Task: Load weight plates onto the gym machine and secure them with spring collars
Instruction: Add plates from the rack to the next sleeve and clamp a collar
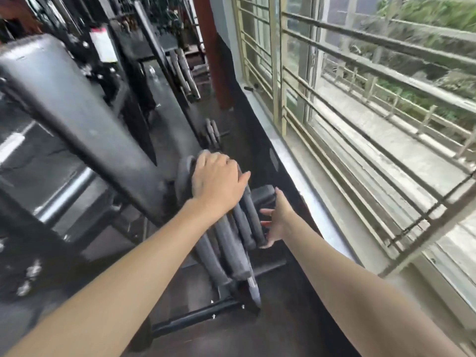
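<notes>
A gym room runs alongside a barred window (360,104) on the right, with a pale sill (288,161) below it and greenery and a concrete walkway outside. The floor (296,318) is dark. On the left a thick black padded arm of the gym machine (64,99) slants across the view, and more black frames and a rack of plates (184,70) stand further back, all blurred.

In the middle, a row of dark grey weight plates (231,243) stands on edge, leaning together on a low black rack (195,315) beside the machine. The person's left hand (216,181) lies over the top rims of the plates, palm down, fingers curled over the edge of the nearest plates and thumb pointing toward the window; how firmly it grips cannot be told because the fingertips are hidden behind the rims. The right hand (277,220) is on the window side of the stack, its fingers straight and spread, the fingertips touching or just beside the face of the outermost plate. A short black stub (262,194) of the rack or machine sticks out just above that hand. A smaller group of plates (212,132) sits on a peg further along, well apart from both hands.
</notes>
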A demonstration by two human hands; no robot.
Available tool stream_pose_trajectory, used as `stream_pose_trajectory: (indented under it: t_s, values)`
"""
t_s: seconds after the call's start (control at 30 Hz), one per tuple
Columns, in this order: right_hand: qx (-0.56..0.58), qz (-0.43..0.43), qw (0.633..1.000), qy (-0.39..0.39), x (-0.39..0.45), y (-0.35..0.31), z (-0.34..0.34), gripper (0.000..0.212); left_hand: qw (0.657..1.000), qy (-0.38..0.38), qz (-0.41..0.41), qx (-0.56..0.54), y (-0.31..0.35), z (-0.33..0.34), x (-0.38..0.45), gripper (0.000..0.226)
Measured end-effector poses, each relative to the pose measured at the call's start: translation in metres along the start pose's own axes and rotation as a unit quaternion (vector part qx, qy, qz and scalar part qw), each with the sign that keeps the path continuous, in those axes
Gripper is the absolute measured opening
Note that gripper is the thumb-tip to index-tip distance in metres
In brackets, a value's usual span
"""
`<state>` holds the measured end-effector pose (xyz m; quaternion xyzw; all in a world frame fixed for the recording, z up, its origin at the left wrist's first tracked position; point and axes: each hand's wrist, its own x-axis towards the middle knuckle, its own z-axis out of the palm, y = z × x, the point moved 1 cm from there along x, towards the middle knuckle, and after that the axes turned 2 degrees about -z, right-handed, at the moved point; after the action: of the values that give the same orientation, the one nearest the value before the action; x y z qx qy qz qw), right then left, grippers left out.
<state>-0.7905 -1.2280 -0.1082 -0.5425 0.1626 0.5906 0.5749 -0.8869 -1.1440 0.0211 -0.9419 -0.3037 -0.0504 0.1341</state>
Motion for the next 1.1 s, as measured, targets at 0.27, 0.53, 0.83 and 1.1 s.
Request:
stream_pose_trajectory:
  t_s: [0.27,0.53,0.83,1.1]
  values:
    - [-0.026,0.042,0.997,-0.06,0.023,-0.008,-0.017,0.116,0.989,-0.119,-0.04,0.081,0.023,0.001,0.027,0.058]
    - [-0.015,0.034,0.999,-0.033,0.03,-0.011,-0.024,0.125,0.986,-0.139,-0.083,0.039,0.032,0.005,0.036,0.026]
    - [-0.051,-0.079,0.996,0.013,0.02,-0.02,-0.051,0.129,0.962,-0.124,-0.066,-0.234,0.075,0.004,0.042,0.05]
    - [0.128,-0.218,0.967,-0.003,-0.017,-0.033,-0.071,0.111,0.923,-0.097,-0.081,-0.362,0.058,-0.039,0.017,0.055]
